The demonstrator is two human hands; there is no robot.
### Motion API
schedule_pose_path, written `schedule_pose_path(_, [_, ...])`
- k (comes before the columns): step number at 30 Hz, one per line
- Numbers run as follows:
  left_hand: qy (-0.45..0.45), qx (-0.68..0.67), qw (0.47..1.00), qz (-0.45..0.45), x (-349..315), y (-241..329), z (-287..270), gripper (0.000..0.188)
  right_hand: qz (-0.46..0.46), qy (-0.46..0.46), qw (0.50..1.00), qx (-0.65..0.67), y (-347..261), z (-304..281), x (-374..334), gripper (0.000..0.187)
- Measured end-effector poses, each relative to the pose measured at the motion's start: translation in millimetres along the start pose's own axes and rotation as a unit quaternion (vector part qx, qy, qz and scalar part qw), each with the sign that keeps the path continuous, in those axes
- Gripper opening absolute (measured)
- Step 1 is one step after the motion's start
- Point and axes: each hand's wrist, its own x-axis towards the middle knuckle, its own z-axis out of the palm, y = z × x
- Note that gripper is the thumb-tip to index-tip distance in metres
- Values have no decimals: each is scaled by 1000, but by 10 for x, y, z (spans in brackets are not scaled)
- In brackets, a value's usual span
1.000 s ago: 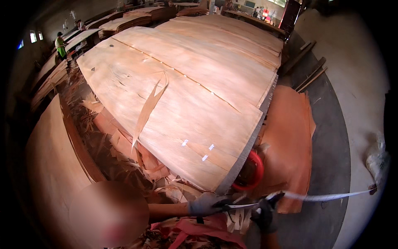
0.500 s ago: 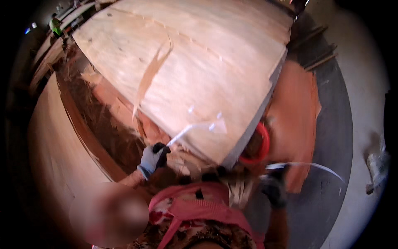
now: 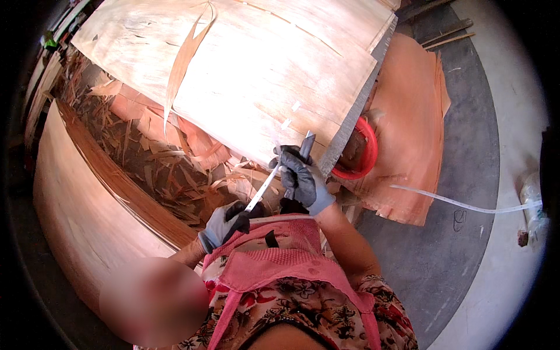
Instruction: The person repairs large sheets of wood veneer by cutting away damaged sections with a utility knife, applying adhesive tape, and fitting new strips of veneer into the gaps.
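My left hand (image 3: pixel 224 224), in a grey glove with dark fingers, is closed on a strip of white tape (image 3: pixel 263 189) just in front of my pink apron. The tape runs up and right to my right hand (image 3: pixel 304 179), whose gloved fingers are closed near its upper end. The same hand grips a dark, flat, knife-like tool (image 3: pixel 307 146) with a bright tip; its exact kind is unclear. Both hands are by the near corner of a pale wood veneer sheet (image 3: pixel 251 87). Small white tape pieces (image 3: pixel 286 123) lie on the sheet.
A red bucket (image 3: pixel 372 151) stands right of the stack, by reddish veneer sheets (image 3: pixel 402 134). Another veneer stack (image 3: pixel 87 192) lies left, with wood scraps (image 3: pixel 169 186) between. A long white strip (image 3: pixel 461 204) crosses the floor to a clear plastic-wrapped thing (image 3: pixel 534 204).
My right hand has come from the far right, beside the long white strip, to the sheet's near corner and the tape. My left hand still holds the tape. The whole view has shifted.
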Motion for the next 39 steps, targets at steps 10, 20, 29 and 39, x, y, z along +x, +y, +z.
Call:
schedule_pose_path(10, [-158,-536,827,-64,-154,-109,-371,62,-33,123,973,-192,-263,241,-141,10])
schedule_pose_path(20, [70,-133,988,-30,363,250,-548,39,72,29,938,-337,-383,90,-276,16])
schedule_pose_path(29, [-132,-28,965,-225,1160,733,-156,54,-117,-42,620,-775,-457,-232,-510,25])
schedule_pose_path(39, [-215,47,958,-185,1495,683,452,29,-212,-35,479,-851,-385,-785,-838,32])
